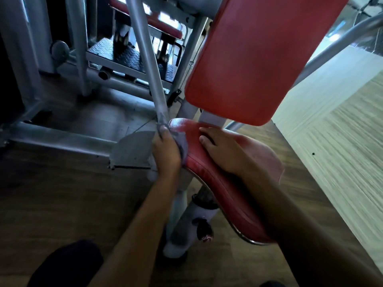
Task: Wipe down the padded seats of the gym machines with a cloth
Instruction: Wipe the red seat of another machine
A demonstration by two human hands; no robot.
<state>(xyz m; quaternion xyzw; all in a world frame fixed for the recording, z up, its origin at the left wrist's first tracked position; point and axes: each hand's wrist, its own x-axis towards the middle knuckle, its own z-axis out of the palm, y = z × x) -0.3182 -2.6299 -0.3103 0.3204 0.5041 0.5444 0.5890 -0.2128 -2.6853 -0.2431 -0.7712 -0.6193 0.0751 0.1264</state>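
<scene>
1. Seat (215,187), red and padded, sat in the middle of the view on a grey metal post (199,216).
2. The left hand (165,150) clutched a bunched grey cloth (183,141), its fingers curled round the fabric, and held it against the seat's left edge.
3. The cloth lay between that hand and the padding, touching the seat near its far left corner, just beside the foot of a slanted grey bar (147,59).
4. The right hand (219,150) rested flat on top of the seat, fingers stretched out and grasping nothing.
5. A red back pad (259,59) stood above the seat's far end, apart from both hands.
6. A grey metal plate (134,148) sat just left of the left hand.
7. A wooden floor (62,193) spread under the machine, and a dark shoe (68,264) showed at the lower left.
</scene>
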